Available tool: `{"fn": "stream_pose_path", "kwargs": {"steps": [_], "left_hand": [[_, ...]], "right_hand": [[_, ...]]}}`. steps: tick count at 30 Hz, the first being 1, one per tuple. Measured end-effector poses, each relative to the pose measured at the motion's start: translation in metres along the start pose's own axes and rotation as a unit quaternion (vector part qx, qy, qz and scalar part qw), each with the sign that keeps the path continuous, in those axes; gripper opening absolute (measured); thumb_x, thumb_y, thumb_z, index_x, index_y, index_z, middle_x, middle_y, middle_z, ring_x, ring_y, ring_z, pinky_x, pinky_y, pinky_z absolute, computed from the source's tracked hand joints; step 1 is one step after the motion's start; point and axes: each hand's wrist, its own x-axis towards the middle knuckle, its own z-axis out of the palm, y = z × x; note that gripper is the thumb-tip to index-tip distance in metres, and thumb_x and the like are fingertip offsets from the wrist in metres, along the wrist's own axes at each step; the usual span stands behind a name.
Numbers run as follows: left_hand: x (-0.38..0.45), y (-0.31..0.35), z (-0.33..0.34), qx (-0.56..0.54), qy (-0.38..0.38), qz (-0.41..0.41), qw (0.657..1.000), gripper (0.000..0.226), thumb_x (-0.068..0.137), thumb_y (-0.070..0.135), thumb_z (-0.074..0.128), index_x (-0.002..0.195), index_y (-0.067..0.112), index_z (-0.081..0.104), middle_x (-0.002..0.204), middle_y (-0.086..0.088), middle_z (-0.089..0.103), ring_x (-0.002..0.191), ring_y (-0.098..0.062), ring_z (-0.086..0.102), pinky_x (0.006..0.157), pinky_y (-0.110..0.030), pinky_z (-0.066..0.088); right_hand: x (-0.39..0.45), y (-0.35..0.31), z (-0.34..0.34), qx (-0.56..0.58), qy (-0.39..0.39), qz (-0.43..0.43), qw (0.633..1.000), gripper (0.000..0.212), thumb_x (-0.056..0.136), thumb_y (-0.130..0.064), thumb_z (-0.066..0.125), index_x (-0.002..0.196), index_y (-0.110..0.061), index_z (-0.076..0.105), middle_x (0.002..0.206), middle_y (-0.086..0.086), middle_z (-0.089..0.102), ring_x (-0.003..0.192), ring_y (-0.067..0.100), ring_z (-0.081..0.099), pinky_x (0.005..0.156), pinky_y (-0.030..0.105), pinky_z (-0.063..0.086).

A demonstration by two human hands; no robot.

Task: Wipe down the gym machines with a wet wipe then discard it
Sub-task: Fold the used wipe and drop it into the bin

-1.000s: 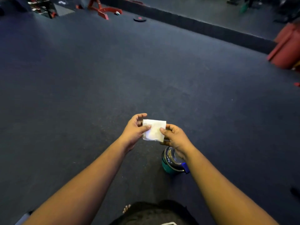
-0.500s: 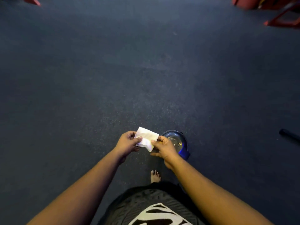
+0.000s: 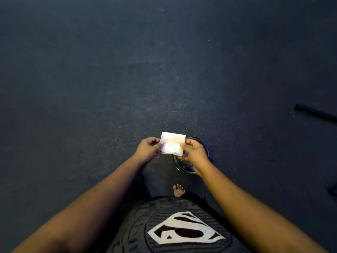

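Dark speckled gym floor all around. Left hand and right hand each pinch one side of a folded white wet wipe, held out flat between them. Right below the right hand sits a small round bin, and a bare foot is nearer the body.

Both forearms are bare, with no sleeve reaching them in view. The person wears a dark shirt with fine horizontal ribbing, printed with a pale shield-shaped emblem inside a thin circle. One bare foot shows below; the dark garment beside it may be trousers.
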Motion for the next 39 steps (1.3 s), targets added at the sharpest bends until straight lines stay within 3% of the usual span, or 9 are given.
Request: {"fn": "stream_pose_path", "kwargs": {"steps": [3, 7, 12, 16, 21, 24, 29, 34, 39], "left_hand": [[0.035, 0.014, -0.017, 0.013, -0.048, 0.003, 0.999, 0.005, 0.1, 0.012, 0.062, 0.1, 0.012, 0.068, 0.087, -0.008, 0.069, 0.072, -0.016, 0.063, 0.055, -0.024, 0.052], [0.078, 0.038, -0.049, 0.041, -0.12, 0.009, 0.992, 0.006, 0.101, 0.013, 0.062, 0.098, 0.013, 0.067, 0.084, -0.004, 0.068, 0.067, -0.012, 0.06, 0.051, -0.021, 0.051], [0.113, 0.049, -0.086, 0.081, -0.178, -0.014, 0.981, 0.007, 0.101, 0.014, 0.061, 0.096, 0.014, 0.066, 0.082, -0.003, 0.066, 0.065, -0.011, 0.057, 0.051, -0.022, 0.05], [0.125, 0.044, -0.096, 0.115, -0.226, -0.035, 0.967, 0.008, 0.102, 0.018, 0.061, 0.1, 0.012, 0.066, 0.085, -0.005, 0.067, 0.067, -0.011, 0.059, 0.052, -0.023, 0.05], [0.134, 0.045, -0.092, 0.155, -0.257, -0.055, 0.952, 0.006, 0.101, 0.017, 0.062, 0.104, 0.012, 0.065, 0.082, -0.004, 0.067, 0.056, -0.003, 0.062, 0.05, -0.02, 0.049], [0.145, 0.052, -0.088, 0.194, -0.279, -0.047, 0.939, 0.007, 0.101, 0.014, 0.062, 0.107, 0.01, 0.064, 0.083, -0.009, 0.067, 0.063, -0.011, 0.059, 0.054, -0.021, 0.049], [0.163, 0.062, -0.075, 0.238, -0.278, -0.015, 0.931, 0.006, 0.101, 0.01, 0.06, 0.104, 0.011, 0.065, 0.081, -0.006, 0.067, 0.064, -0.012, 0.057, 0.048, -0.016, 0.046], [0.179, 0.058, -0.064, 0.275, -0.28, -0.028, 0.919, 0.007, 0.099, 0.01, 0.062, 0.104, 0.01, 0.067, 0.081, -0.007, 0.068, 0.065, -0.013, 0.057, 0.05, -0.019, 0.046], [0.19, 0.051, -0.048, 0.3, -0.288, -0.045, 0.908, 0.009, 0.099, 0.004, 0.061, 0.099, 0.01, 0.067, 0.073, -0.006, 0.065, 0.055, -0.008, 0.055, 0.049, -0.017, 0.044]], "right_hand": [[0.01, -0.015, 0.016, 0.029, 0.046, -0.01, 0.998, 0.013, 0.101, -0.008, 0.058, 0.113, -0.009, 0.063, 0.096, 0.006, 0.073, 0.081, 0.017, 0.069, 0.056, 0.023, 0.057], [0.018, -0.025, 0.054, 0.083, 0.121, -0.006, 0.989, 0.017, 0.101, -0.009, 0.059, 0.116, -0.005, 0.064, 0.097, 0.007, 0.071, 0.076, 0.016, 0.067, 0.062, 0.025, 0.056], [0.02, -0.017, 0.106, 0.078, 0.151, 0.013, 0.985, 0.007, 0.099, -0.011, 0.062, 0.106, -0.012, 0.064, 0.098, 0.011, 0.068, 0.09, 0.024, 0.06, 0.068, 0.03, 0.05], [0.02, -0.01, 0.13, 0.09, 0.18, 0.042, 0.979, 0.022, 0.099, -0.01, 0.062, 0.118, 0.001, 0.059, 0.108, 0.017, 0.068, 0.093, 0.025, 0.064, 0.071, 0.034, 0.054], [0.022, -0.012, 0.13, 0.102, 0.214, 0.051, 0.97, 0.013, 0.101, -0.006, 0.058, 0.113, -0.003, 0.061, 0.096, 0.011, 0.068, 0.073, 0.013, 0.064, 0.053, 0.02, 0.054], [0.029, -0.014, 0.124, 0.116, 0.229, 0.05, 0.965, 0.008, 0.101, -0.01, 0.058, 0.109, -0.009, 0.06, 0.096, 0.006, 0.069, 0.075, 0.014, 0.065, 0.06, 0.025, 0.054], [0.043, -0.011, 0.117, 0.135, 0.221, 0.063, 0.964, 0.009, 0.101, -0.013, 0.059, 0.096, -0.02, 0.059, 0.086, 0.0, 0.069, 0.074, 0.014, 0.064, 0.068, 0.032, 0.052], [0.055, -0.004, 0.103, 0.151, 0.212, 0.083, 0.962, 0.012, 0.101, -0.014, 0.059, 0.113, -0.011, 0.061, 0.094, 0.002, 0.071, 0.08, 0.015, 0.067, 0.073, 0.035, 0.054], [0.069, 0.017, 0.092, 0.186, 0.214, 0.119, 0.952, 0.017, 0.101, -0.013, 0.059, 0.118, -0.009, 0.062, 0.102, 0.007, 0.072, 0.085, 0.018, 0.067, 0.072, 0.035, 0.053]]}}
